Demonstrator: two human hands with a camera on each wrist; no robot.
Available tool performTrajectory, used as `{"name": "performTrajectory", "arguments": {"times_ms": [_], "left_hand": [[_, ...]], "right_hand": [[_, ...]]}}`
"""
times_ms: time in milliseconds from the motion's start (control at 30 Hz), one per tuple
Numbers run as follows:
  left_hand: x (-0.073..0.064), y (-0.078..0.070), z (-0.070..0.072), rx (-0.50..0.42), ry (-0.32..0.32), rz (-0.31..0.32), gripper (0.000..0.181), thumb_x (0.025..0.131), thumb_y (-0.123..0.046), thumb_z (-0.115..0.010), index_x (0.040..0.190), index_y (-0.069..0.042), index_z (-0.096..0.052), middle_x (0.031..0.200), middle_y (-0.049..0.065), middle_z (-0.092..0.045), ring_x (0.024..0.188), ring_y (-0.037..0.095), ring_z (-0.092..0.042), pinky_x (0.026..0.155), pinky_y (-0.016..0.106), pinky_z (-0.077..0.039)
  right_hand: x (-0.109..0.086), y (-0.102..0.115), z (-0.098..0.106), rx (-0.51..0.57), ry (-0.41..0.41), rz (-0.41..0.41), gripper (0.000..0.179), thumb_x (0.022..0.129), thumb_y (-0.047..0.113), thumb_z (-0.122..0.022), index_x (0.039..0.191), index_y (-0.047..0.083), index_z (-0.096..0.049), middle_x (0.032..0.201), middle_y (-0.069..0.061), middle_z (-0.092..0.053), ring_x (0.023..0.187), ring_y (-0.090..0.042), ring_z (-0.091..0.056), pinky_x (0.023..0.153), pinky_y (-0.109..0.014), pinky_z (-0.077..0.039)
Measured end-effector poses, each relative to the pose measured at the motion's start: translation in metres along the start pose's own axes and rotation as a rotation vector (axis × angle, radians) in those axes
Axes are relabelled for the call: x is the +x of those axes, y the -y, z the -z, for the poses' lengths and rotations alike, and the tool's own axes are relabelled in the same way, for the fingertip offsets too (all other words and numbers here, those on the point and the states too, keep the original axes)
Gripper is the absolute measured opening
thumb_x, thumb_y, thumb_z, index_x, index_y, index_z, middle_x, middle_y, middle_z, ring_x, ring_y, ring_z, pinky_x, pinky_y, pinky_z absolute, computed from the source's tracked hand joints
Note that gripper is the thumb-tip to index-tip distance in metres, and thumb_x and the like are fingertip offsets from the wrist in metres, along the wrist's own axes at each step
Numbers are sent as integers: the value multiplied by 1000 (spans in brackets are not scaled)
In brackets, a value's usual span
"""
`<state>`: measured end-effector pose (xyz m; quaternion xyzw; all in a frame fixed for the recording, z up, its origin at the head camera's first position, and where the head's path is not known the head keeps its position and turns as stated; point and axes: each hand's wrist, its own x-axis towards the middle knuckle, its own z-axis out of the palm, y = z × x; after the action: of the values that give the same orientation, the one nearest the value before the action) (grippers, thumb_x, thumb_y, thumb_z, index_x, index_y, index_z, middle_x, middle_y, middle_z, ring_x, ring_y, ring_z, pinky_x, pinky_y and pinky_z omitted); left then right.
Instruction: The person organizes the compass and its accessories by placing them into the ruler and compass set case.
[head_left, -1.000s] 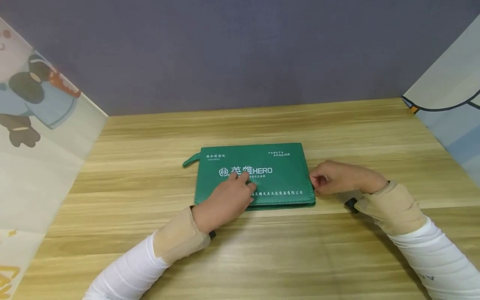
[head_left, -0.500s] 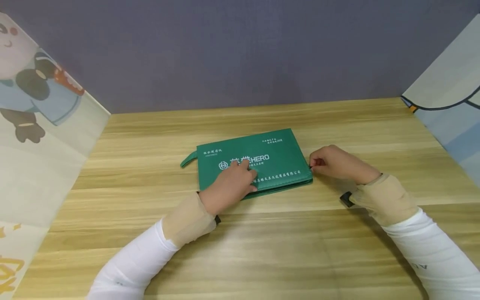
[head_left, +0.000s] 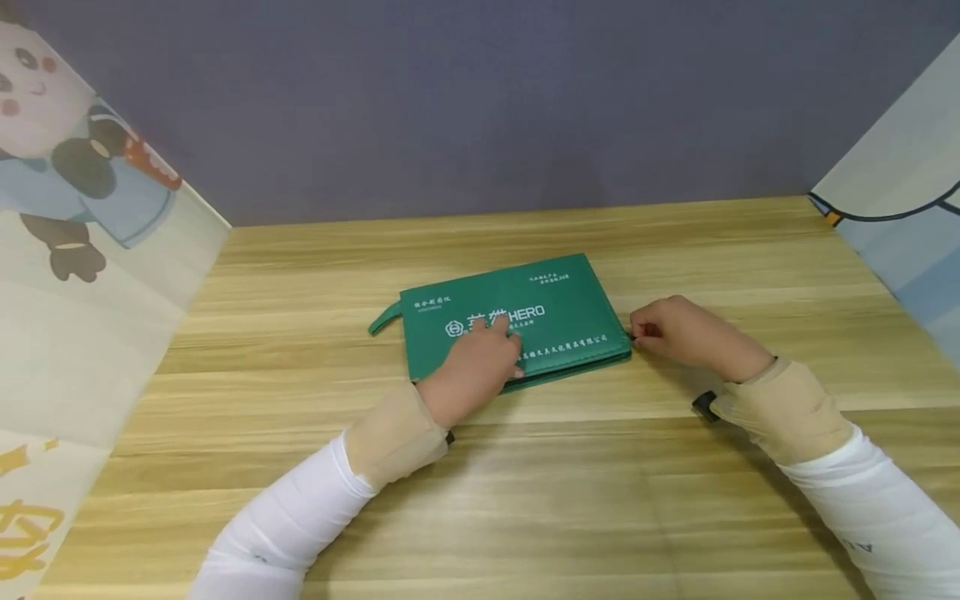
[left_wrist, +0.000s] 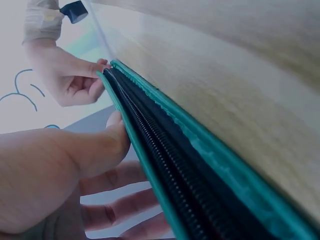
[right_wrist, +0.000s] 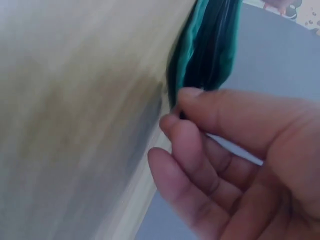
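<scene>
A flat green zip case (head_left: 558, 287) with white lettering lies slightly turned on the table in the head view. My left hand (head_left: 480, 362) rests on its cover, fingers spread; the left wrist view has the thumb (left_wrist: 100, 145) against the cover's edge. A dark zipper (left_wrist: 150, 135) runs along the side between two green edges. At the case's right corner, my right hand (head_left: 678, 333) pinches the small dark zipper pull (head_left: 631, 337), its thumb and index finger together. In the right wrist view those fingers (right_wrist: 200, 105) mostly hide the pull.
A green wrist strap (head_left: 385, 318) sticks out at the case's left end. The wood-grain table (head_left: 525, 500) is bounded by a grey back panel (head_left: 487, 108) and cartoon-printed side walls (head_left: 82, 167).
The case has turned, its right end shifting away from me. My right hand has moved away from me with that corner, still pinching there. My left hand has stayed on the cover.
</scene>
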<state>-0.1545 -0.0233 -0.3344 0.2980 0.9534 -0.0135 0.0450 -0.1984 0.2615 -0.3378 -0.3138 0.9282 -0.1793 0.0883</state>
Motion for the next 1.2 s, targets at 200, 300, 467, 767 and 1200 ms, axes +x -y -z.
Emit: {"name": "performTrajectory", "arguments": {"times_ms": [200,300,467,767,1200], "left_hand": [[-1,-1,1,6,-8,-9,47,86,-38,-59,120,-5,-63,110,14,-56,95,30,-56,77,35,-54],[-1,-1,0,0,-24,-17,47,86,-37,-60,119,-5,-64,108,14,-56,91,28,-56,76,34,-53],[-1,0,-1,-8,-34,-25,47,86,-37,-60,119,-4,-64,107,15,-57,88,28,-56,76,34,-53],[1,1,0,-29,-9,-10,47,86,-37,-60,121,-5,-63,108,14,-57,90,28,-56,76,35,-53],[0,2,1,-39,-58,-28,37,83,-35,-66,106,-6,-68,101,13,-57,84,27,-55,72,36,-53]], "right_hand": [[-10,15,-2,-2,-12,-35,33,81,-1,-67,62,14,-45,57,7,-36,55,-9,-34,53,-24,-30],[-13,24,-4,-20,4,-34,32,81,-1,-67,61,14,-46,58,7,-37,55,-8,-34,53,-24,-30],[-15,39,-9,-71,13,-33,31,81,2,-68,60,14,-48,57,8,-37,54,-8,-33,53,-24,-29],[-4,66,-22,-95,-3,-44,32,80,4,-69,57,14,-49,53,5,-38,51,-9,-34,50,-23,-28],[37,114,-47,60,28,99,39,79,-2,-64,51,15,-42,51,9,-30,50,-6,-29,49,-20,-25]]}}
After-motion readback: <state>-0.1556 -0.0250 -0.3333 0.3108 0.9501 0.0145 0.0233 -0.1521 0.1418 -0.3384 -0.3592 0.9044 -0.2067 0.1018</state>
